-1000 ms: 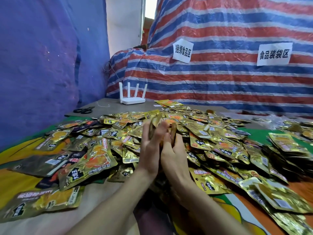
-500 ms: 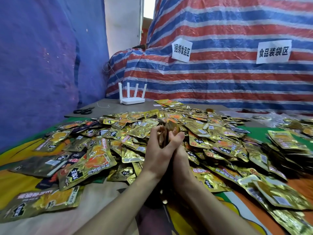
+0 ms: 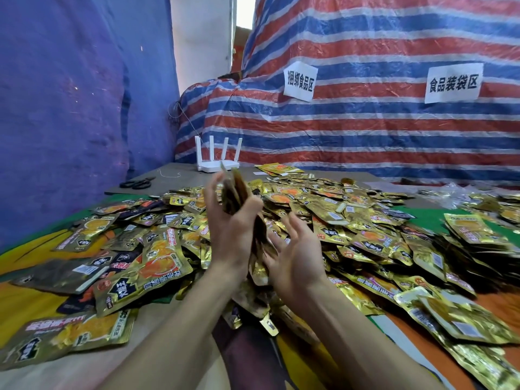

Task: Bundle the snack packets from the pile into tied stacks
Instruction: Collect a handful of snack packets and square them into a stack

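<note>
On the table (image 3: 180, 171) a big pile of snack packets (image 3: 351, 220) is lying. The left hand (image 3: 233, 240) is squeezing a stack of packets (image 3: 237, 192) upright above it. The right hand (image 3: 295, 257) is hovering just beside, fingers spread apart.

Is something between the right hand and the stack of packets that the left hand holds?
Nothing visible. The left hand grips the stack upright above the pile, and the open right hand is beside it.
</note>
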`<state>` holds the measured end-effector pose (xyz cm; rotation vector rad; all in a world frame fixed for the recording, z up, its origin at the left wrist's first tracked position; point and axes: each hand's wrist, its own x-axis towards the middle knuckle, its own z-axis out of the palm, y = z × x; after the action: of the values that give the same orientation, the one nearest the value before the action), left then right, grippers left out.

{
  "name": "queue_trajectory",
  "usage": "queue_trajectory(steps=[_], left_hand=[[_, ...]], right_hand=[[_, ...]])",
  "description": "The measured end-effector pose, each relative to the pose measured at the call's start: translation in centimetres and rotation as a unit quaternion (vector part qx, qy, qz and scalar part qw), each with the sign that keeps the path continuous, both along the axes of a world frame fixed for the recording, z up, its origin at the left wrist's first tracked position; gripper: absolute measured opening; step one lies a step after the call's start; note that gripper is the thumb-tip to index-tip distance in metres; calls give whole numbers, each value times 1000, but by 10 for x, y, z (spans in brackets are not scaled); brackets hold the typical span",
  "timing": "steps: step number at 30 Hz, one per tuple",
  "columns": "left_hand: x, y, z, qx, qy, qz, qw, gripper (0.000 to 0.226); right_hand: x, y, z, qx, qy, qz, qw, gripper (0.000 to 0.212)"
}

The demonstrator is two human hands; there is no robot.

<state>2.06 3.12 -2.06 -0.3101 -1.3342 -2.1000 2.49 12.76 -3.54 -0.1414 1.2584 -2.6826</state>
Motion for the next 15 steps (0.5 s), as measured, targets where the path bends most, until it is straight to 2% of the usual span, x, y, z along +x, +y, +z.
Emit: queue_trajectory(steps=[3,6,9,11,13,15], left_hand=[[5,-4,7,38,73,38,996,74],[14,2,5,-53,118,39,991,83],[15,2,3,-104,138,40,984,87],[15,3,4,-107,133,46,984,79],[16,4,4,-121,117,56,984,59],[16,5,3,-106,96,48,988,50]], right_hand=[[9,-1,5,11,-46,93,995,63],[13,-1,7,-29,-58,152,986,55],[13,3,9,-67,-51,135,987,44],[10,7,8,-90,-47,118,988,42],[11,10,7,-110,-51,118,986,41],[13,10,4,-115,-58,143,981,52]])
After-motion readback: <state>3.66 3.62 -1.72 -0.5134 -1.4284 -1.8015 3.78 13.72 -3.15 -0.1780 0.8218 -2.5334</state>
